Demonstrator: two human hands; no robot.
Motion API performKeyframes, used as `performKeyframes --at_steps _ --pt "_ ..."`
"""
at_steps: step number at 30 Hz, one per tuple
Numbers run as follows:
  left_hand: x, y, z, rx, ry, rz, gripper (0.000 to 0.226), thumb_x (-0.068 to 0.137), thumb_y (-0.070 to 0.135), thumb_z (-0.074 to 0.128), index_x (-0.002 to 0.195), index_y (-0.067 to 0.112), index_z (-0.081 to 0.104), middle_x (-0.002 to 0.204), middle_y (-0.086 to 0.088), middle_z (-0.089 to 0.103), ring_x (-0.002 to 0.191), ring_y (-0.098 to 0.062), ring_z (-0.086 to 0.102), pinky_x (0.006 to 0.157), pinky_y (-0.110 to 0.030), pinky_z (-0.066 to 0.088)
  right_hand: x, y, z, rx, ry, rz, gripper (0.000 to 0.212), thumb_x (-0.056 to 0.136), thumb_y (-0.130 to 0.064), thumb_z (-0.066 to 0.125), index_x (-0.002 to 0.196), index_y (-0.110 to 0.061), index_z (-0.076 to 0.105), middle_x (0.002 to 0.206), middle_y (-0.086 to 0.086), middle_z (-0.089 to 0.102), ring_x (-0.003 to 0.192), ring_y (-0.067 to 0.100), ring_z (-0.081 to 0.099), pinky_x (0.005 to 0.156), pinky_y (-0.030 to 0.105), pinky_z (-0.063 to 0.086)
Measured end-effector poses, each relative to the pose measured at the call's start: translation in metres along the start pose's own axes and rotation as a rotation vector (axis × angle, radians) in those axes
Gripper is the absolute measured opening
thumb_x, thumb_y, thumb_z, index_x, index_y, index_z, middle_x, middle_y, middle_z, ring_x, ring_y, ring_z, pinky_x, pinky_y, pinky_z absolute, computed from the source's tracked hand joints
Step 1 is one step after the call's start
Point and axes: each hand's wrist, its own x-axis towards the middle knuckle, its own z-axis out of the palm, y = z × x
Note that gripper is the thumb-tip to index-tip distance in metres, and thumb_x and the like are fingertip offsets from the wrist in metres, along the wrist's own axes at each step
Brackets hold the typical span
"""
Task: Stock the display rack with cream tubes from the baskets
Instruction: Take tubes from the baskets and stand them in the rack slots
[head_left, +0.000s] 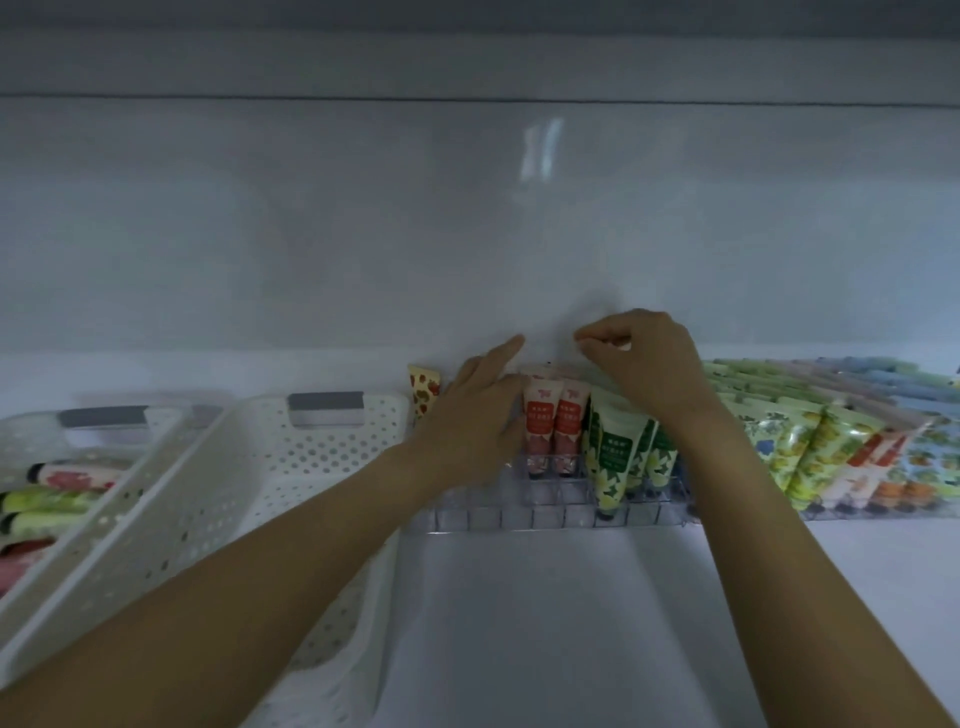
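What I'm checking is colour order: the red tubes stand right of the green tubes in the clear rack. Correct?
No. The head view shows the red tubes standing left of the green tubes in the clear rack, not right.

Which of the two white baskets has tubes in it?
The far-left basket: tubes lie in it. The basket beside the rack shows none.

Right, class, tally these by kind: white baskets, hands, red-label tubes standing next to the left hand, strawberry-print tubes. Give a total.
White baskets: 2
Hands: 2, left hand and right hand
Red-label tubes: 2
Strawberry-print tube: 1
Total: 7
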Motion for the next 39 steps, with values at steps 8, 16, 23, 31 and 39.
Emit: performKeyframes --at_steps 8,16,23,31,39 --pt "-0.018 -0.024 -0.071 0.062 0.093 0.019 0.045 0.096 0.016 0.042 0.140 0.014 0.034 0.154 0.001 0.019 0.140 -0.016 0.015 0.111 -0.023 0.013 -0.009 -0.050 0.001 0.137 -0.049 -0.064 0.020 0.087 -0.020 0.063 0.105 -0.016 0.070 0.095 -0.006 0.059 0.085 0.007 0.053 0.065 -0.006 0.035" --pt "-0.137 -0.109 -0.131 0.087 0.141 -0.337 0.039 0.095 0.019 0.046 0.134 0.014 0.044 0.136 -0.004 0.047 0.124 -0.018 0.042 0.094 -0.015 0.027 -0.026 -0.151 0.074 0.249 -0.453 -0.227 0.023 0.085 -0.028 0.065 0.108 -0.027 0.063 0.103 -0.012 0.056 0.089 -0.001 0.053 0.070 -0.001 0.037" --pt "-0.234 -0.169 -0.152 0.083 0.128 -0.595 0.031 0.092 0.012 0.053 0.123 0.007 0.055 0.124 -0.010 0.058 0.113 -0.023 0.054 0.086 -0.021 0.037 -0.037 -0.222 0.125 0.248 -0.652 -0.414 0.028 0.086 -0.028 0.064 0.113 -0.023 0.063 0.111 -0.008 0.060 0.097 0.003 0.053 0.073 0.001 0.039" --pt "-0.249 -0.188 -0.153 0.032 -0.217 -0.615 0.027 0.090 0.014 0.055 0.116 0.013 0.063 0.118 0.002 0.060 0.110 -0.016 0.054 0.090 -0.024 0.039 -0.030 -0.270 0.183 0.050 -0.820 -0.460 0.034 0.088 -0.028 0.060 0.121 -0.017 0.060 0.125 0.000 0.058 0.113 0.014 0.052 0.083 0.020 0.035" --pt "-0.242 -0.193 -0.145 0.005 -0.404 -0.594 0.023 0.092 0.020 0.053 0.103 0.007 0.067 0.097 -0.007 0.068 0.079 -0.016 0.055 0.077 -0.025 0.038 -0.016 -0.288 0.223 -0.638 -0.994 -0.426 0.046 0.084 -0.042 0.062 0.126 -0.024 0.055 0.131 -0.007 0.050 0.120 0.021 0.046 0.104 0.038 0.028"
